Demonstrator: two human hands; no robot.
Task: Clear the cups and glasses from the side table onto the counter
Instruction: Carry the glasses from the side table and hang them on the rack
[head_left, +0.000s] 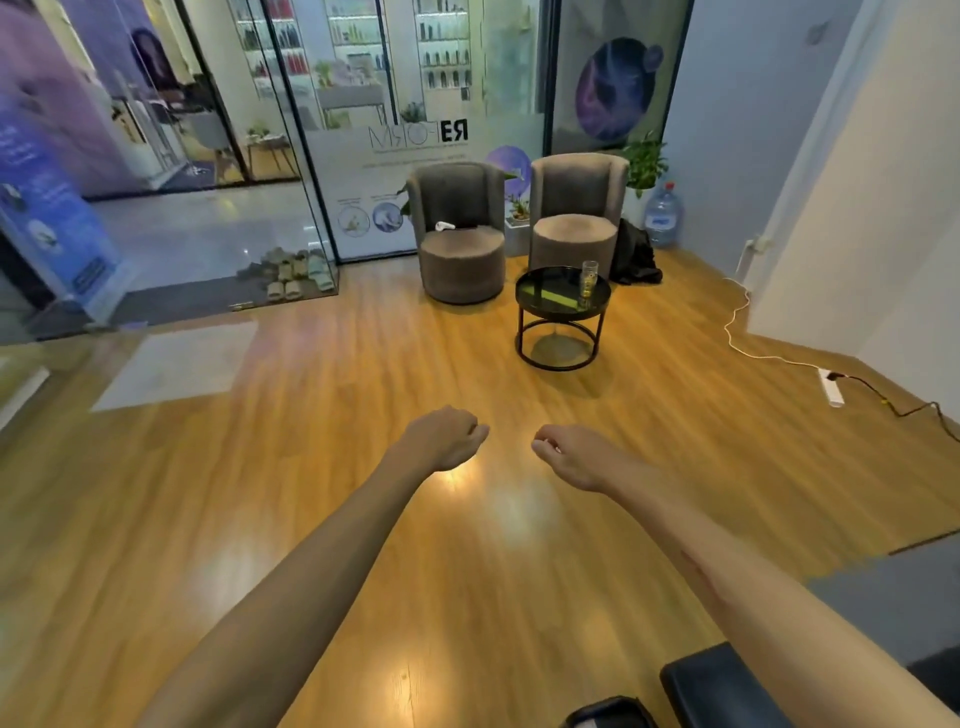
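Left hand (447, 439) and right hand (563, 457) loosely curled, empty, free for pickup. One glass (589, 278) on tabletop (545, 306), well ahead of right hand.

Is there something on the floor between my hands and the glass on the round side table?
Nothing visible blocks the way. Bare wooden floor lies between the left hand, the right hand and the side table holding the glass. The white cable stays off to the right.

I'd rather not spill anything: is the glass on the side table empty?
Not empty: the upright glass on the side table shows yellowish liquid in its lower part.
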